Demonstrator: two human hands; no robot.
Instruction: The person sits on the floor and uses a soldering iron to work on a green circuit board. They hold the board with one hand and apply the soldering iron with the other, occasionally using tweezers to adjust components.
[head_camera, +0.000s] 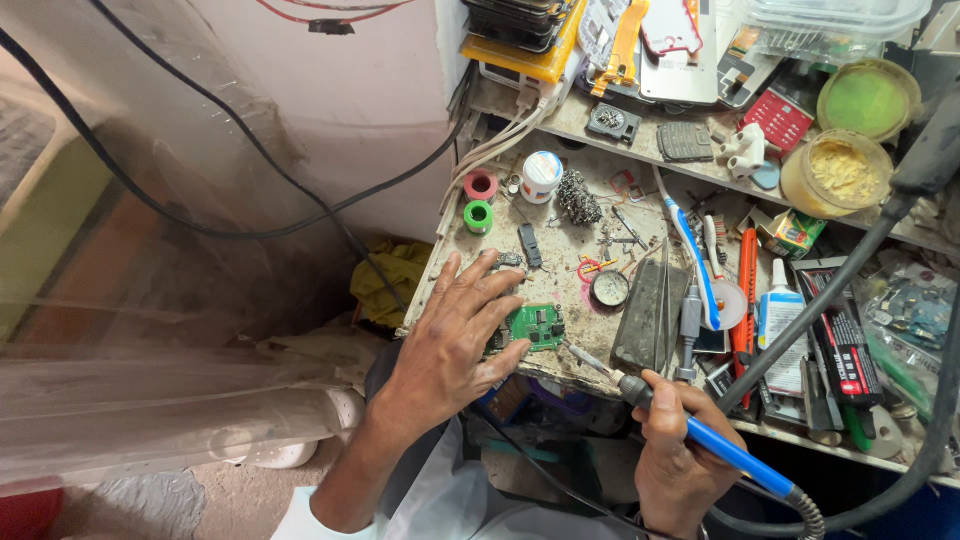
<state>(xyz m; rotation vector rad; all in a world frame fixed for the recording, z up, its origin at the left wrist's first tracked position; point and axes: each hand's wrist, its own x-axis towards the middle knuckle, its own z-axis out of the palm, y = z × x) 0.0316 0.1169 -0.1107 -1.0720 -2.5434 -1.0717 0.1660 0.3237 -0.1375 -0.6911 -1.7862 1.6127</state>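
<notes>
My left hand (455, 335) lies flat on the left part of a small green circuit board (538, 325) and presses it onto the dirty workbench (560, 240). A blue-handled soldering iron (690, 430) is gripped in my right hand (675, 450), low at the bench's front edge. Its metal tip (582, 356) points up-left and ends just off the board's lower right corner. Whether the tip touches the board cannot be made out.
Around the board lie a wire-wool tip cleaner (578, 197), red and green tape rolls (480, 200), a white jar (542, 175), a round tin (610, 288), a toothbrush (693, 255), a glue bottle (777, 318) and pliers. A shelf behind holds phone parts and yellow tubs (840, 170). Black cables (830, 300) cross on the right.
</notes>
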